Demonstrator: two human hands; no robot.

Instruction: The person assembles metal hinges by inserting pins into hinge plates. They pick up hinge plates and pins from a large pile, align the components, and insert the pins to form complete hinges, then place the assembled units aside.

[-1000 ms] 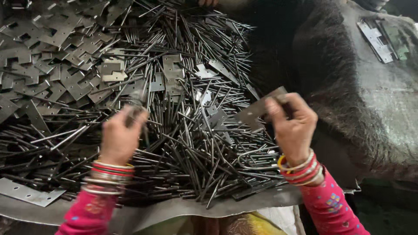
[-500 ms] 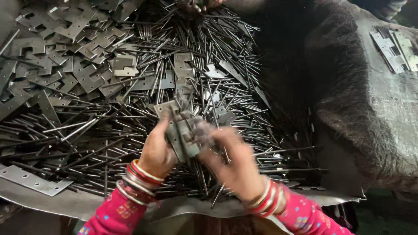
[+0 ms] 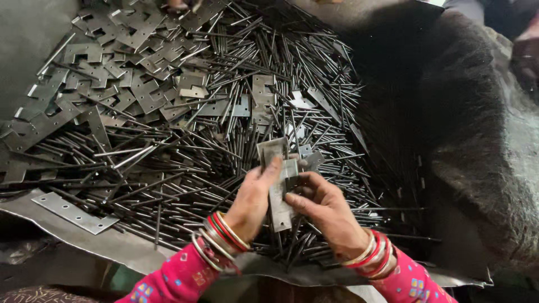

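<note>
Both hands on it: left hand [image 3: 252, 196] & right hand [image 3: 321, 209] pinch the flat grey metal hinge plates [image 3: 279, 182] together, just above the heap of thin steel pins [image 3: 224, 151]. Looks like fit-up; next needs leaves aligned.

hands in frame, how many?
2: left hand and right hand, both low centre, gripping the hinge plates over the pin pile. Others may be hidden at the edges.
</note>
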